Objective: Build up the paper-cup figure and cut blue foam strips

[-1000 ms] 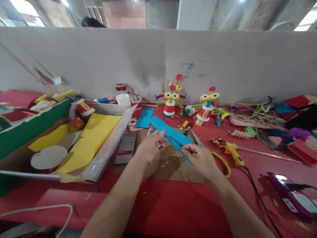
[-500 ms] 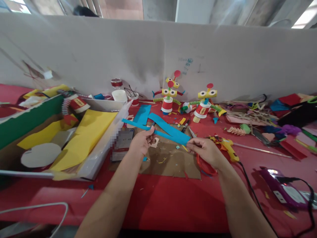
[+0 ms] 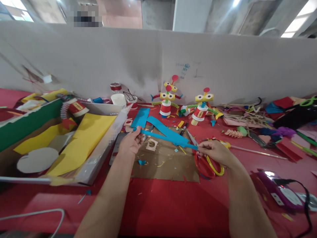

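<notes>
A narrow blue paper strip (image 3: 165, 136) stretches between my two hands above a brown cardboard sheet (image 3: 165, 165). My left hand (image 3: 131, 142) pinches its left end. The right end is pinched between the fingertips of my right hand (image 3: 214, 150). Just behind the strip lies a wider blue paper strip (image 3: 162, 126), partly overlapped by it. A blue paper rectangle (image 3: 141, 117) rests past my left hand. Under and beside my right hand are scissors with red and yellow handles (image 3: 206, 167), their blades pointing away. A phone (image 3: 116, 148) is partly hidden behind my left wrist.
At left stands an open box (image 3: 95, 158) with yellow sheets inside. Several paper-cup figures (image 3: 200, 112) stand near the white partition (image 3: 99, 59). Craft scraps (image 3: 247, 119) pile up at right, with a purple device (image 3: 279, 188) and its cable nearer me. A glue gun (image 3: 226, 144) lies behind my right hand.
My hands have moved apart, the left to the strip's left end and the right further right. The narrow strip is now pulled straight, and the wider strip is apart from my right hand.
</notes>
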`<control>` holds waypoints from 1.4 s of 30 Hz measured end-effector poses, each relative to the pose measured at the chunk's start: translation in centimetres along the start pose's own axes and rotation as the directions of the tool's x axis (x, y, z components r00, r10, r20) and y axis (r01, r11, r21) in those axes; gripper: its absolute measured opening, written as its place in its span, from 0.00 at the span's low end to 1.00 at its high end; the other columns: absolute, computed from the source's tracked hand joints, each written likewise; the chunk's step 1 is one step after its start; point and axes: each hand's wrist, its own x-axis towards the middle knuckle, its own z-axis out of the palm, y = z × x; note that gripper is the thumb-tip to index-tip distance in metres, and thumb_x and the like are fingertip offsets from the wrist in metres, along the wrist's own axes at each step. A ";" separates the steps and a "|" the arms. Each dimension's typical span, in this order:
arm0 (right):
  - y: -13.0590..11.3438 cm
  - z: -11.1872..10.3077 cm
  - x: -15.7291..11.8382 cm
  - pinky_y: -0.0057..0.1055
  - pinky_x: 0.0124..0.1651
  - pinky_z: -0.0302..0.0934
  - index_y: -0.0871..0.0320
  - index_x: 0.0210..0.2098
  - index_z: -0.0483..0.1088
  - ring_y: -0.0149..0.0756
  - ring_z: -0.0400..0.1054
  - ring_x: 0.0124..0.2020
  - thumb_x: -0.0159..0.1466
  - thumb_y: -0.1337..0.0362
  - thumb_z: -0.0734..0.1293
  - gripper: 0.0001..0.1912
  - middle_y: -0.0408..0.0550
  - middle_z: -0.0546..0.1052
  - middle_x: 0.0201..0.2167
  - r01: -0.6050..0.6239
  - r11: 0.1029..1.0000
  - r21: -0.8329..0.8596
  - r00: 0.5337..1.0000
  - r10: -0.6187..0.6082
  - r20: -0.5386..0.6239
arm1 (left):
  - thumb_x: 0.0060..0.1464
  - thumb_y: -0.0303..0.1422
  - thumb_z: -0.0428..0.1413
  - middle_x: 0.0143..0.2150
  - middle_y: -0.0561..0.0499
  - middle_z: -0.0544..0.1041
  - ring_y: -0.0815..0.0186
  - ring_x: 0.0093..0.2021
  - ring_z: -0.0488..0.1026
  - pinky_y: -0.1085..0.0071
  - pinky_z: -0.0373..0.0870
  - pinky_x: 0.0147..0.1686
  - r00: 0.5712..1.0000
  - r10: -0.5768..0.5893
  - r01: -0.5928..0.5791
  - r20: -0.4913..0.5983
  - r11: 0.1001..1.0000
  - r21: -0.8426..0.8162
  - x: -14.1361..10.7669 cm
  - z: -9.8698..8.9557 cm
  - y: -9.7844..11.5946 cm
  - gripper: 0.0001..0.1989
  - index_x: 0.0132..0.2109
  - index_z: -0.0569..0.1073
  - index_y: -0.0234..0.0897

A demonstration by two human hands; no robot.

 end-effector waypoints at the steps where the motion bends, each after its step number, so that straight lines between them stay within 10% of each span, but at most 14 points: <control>1: 0.0 0.1 0.1 0.29 0.33 0.58 0.57 0.22 0.68 0.32 0.65 0.25 0.54 0.56 0.62 0.12 0.43 0.72 0.20 -0.004 1.000 0.004 1.000 0.004 -0.008 | 0.50 0.25 0.59 0.25 0.57 0.74 0.77 0.21 0.68 0.79 0.62 0.20 1.000 0.017 -0.017 -0.016 1.000 -0.011 0.3 -0.2 0.1 0.03 0.32 0.71 0.35; 7: 0.5 0.8 0.7 0.28 0.31 0.55 0.56 0.22 0.68 0.32 0.63 0.24 0.56 0.59 0.59 0.12 0.41 0.71 0.19 -0.001 0.994 -0.109 0.992 -0.013 -0.122 | 0.46 0.26 0.60 0.33 0.53 0.75 0.72 0.29 0.70 0.77 0.65 0.27 0.963 0.267 -0.249 -0.046 0.940 0.232 0.3 -0.2 -0.2 0.10 0.39 0.73 0.39; 10: 0.8 1.1 1.0 0.29 0.32 0.55 0.56 0.25 0.71 0.34 0.66 0.26 0.57 0.58 0.59 0.12 0.43 0.74 0.22 0.015 0.989 -0.148 0.965 -0.053 -0.257 | 0.45 0.26 0.60 0.52 0.50 0.73 0.59 0.55 0.64 0.66 0.64 0.48 0.718 0.657 -0.648 0.231 0.510 0.566 -1.3 0.4 -1.0 0.18 0.45 0.75 0.46; 12: 0.7 1.3 1.1 0.30 0.33 0.57 0.55 0.28 0.74 0.36 0.68 0.29 0.57 0.58 0.60 0.13 0.44 0.77 0.26 0.035 0.990 -0.137 0.942 -0.078 -0.326 | 0.49 0.28 0.58 0.56 0.50 0.71 0.53 0.63 0.53 0.56 0.50 0.58 0.544 0.632 -0.784 0.552 0.147 0.603 -2.6 0.9 -1.9 0.17 0.46 0.76 0.49; 15: 0.2 1.6 1.0 0.31 0.34 0.59 0.53 0.31 0.77 0.39 0.71 0.31 0.57 0.59 0.62 0.11 0.45 0.79 0.27 0.063 0.990 -0.125 0.927 -0.104 -0.359 | 0.53 0.28 0.54 0.54 0.49 0.73 0.52 0.62 0.55 0.50 0.38 0.60 0.434 0.449 -0.851 0.781 -0.081 0.520 -3.7 1.5 -3.5 0.18 0.49 0.74 0.50; 22: 0.2 1.8 1.1 0.31 0.36 0.60 0.54 0.32 0.76 0.39 0.72 0.34 0.59 0.57 0.63 0.12 0.45 0.80 0.30 0.113 0.987 -0.117 0.938 -0.145 -0.314 | 0.57 0.31 0.49 0.35 0.49 0.79 0.58 0.42 0.69 0.55 0.48 0.54 0.455 0.265 -0.811 0.850 -0.271 0.519 -3.0 1.3 -4.1 0.12 0.33 0.78 0.45; 30: 0.7 4.6 2.4 0.37 0.44 0.57 0.56 0.44 0.72 0.44 0.68 0.43 0.63 0.58 0.59 0.16 0.52 0.77 0.41 0.002 0.923 -0.384 0.890 -0.177 -0.420 | 0.53 0.29 0.50 0.40 0.46 0.79 0.54 0.44 0.68 0.59 0.57 0.47 0.491 0.491 -0.678 0.720 -0.303 0.669 -2.2 0.2 -1.8 0.13 0.37 0.80 0.43; 38: 0.3 8.2 4.0 0.40 0.44 0.52 0.62 0.59 0.59 0.51 0.60 0.48 0.62 0.60 0.61 0.27 0.59 0.72 0.48 -0.198 0.747 -0.635 0.869 -0.166 -0.467 | 0.54 0.33 0.50 0.35 0.39 0.79 0.52 0.36 0.74 0.66 0.63 0.34 0.709 0.298 -0.491 0.640 -0.442 0.750 -2.5 0.3 -1.4 0.13 0.36 0.80 0.38; 42: 0.9 7.9 4.6 0.38 0.45 0.51 0.57 0.52 0.67 0.46 0.62 0.45 0.62 0.64 0.61 0.19 0.53 0.75 0.45 -0.178 0.805 -0.565 0.893 -0.109 -0.437 | 0.52 0.33 0.53 0.30 0.36 0.77 0.49 0.34 0.75 0.64 0.64 0.34 0.727 0.311 -0.481 0.612 -0.404 0.778 -2.8 0.5 -1.7 0.11 0.32 0.79 0.35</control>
